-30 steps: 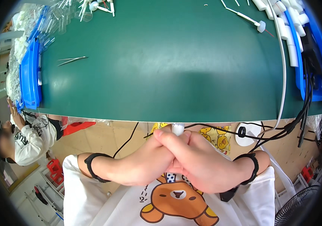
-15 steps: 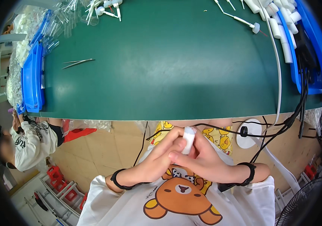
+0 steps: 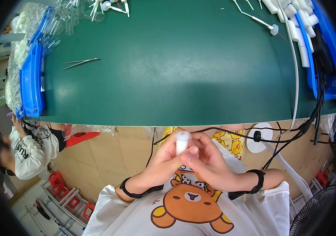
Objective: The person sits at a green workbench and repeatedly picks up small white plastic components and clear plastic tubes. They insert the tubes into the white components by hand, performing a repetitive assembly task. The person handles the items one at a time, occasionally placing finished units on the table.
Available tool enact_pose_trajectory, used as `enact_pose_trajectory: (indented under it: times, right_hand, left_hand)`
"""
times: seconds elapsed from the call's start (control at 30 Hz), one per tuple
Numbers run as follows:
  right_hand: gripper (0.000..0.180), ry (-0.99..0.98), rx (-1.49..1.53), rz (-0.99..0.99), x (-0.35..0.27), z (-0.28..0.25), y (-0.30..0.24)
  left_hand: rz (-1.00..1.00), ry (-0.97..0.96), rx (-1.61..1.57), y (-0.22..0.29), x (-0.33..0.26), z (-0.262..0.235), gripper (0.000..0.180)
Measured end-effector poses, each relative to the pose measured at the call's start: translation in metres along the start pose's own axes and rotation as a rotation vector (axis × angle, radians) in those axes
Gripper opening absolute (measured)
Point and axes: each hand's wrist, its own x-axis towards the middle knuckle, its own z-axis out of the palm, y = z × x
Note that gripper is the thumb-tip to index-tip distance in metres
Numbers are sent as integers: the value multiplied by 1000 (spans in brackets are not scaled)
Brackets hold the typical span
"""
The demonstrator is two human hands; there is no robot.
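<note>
A short white plastic tube (image 3: 182,144) with a pale translucent end stands roughly upright between my two hands, just beyond the table's near edge and above my lap. My left hand (image 3: 163,160) is closed round its left side. My right hand (image 3: 209,159) is closed too, its fingers curled against the tube's right side and its thumb tip meeting the left thumb. Thumbs and palms hide the tube's lower part. On the green table (image 3: 152,78) lies a pair of metal tweezers (image 3: 82,63), well away from both hands.
Blue bins stand at the left (image 3: 32,82) and right (image 3: 335,59). White tubes (image 3: 302,45) fill the right side, and clear plastic tubes (image 3: 64,17) heap at far left. Thin white rods with round caps (image 3: 274,29) lie at the back. Black cables (image 3: 307,122) hang at right. Another person (image 3: 32,155) sits at left.
Both hands have shifted the white tube a little to the left, and it now stands more upright with its end facing up. The right hand's fingers have moved round it. The view has shifted slightly.
</note>
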Motion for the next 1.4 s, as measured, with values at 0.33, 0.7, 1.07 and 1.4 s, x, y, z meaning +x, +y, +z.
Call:
enact_pose_trajectory:
  times: [0.33,0.7,1.07,1.4]
  right_hand:
    - [43,45,-172,-62,6,3,1]
    - [45,198,-151,16,9,-5,-17]
    - [42,54,-149,48,11,-24,-32]
    - [25,92,-206,-17,15,-23,-40]
  left_hand:
    - [-26,-59,-54,-3,14,6,22]
    - [220,204,-29,-25,28,42,27]
    - [384,320,-124,-39,37,58,25]
    - [376,365,-134,-43,38,63,25]
